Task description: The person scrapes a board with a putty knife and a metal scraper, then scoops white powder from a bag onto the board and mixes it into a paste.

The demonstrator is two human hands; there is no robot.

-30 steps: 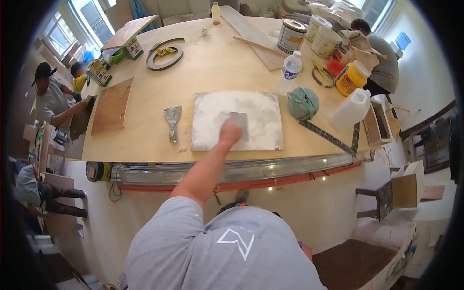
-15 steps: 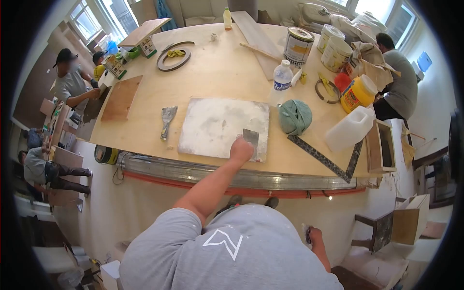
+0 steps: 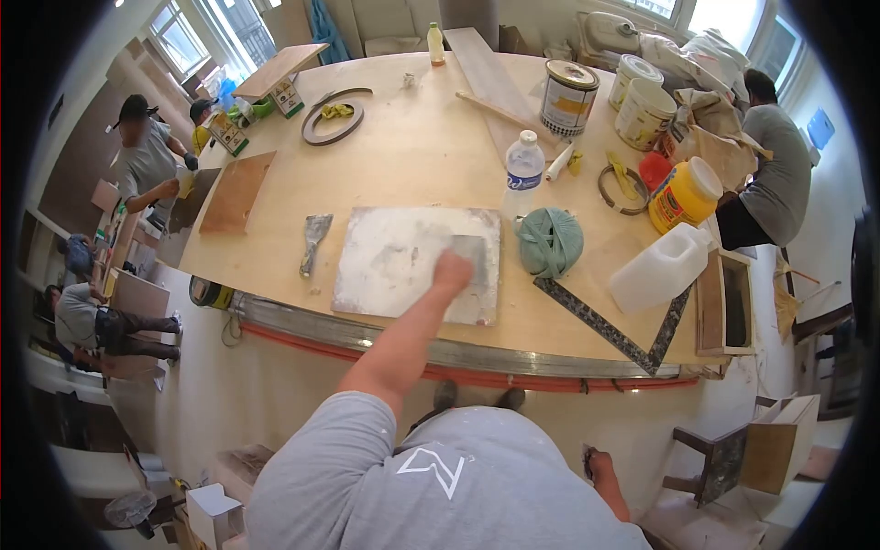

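Note:
My left hand (image 3: pixel 453 273) is closed around a putty knife (image 3: pixel 468 254), its wide blade on the right part of a flat board (image 3: pixel 362 291). White powder or paste (image 3: pixel 394 234) covers much of the board, with greyish bare patches near the middle. Another putty knife (image 3: pixel 316 245), smeared with residue, lies on the table just left of the board. Low at my right side, my right hand (image 3: pixel 602 467) is closed on a small dark object that I cannot make out.
The light wooden table (image 3: pixel 284 202) holds a water bottle (image 3: pixel 523 174), a ball of green twine (image 3: pixel 551 242), a dark L-shaped strip (image 3: pixel 605 325), a white jug (image 3: pixel 660 269) and a yellow jar (image 3: pixel 686 195). Paint cans (image 3: pixel 568 99) stand farther back. Co-workers (image 3: pixel 147 160) are at left and right.
The putty knife in my left hand has shifted across the board, and the white layer's patches look different. The view has tilted slightly. My right hand stays low.

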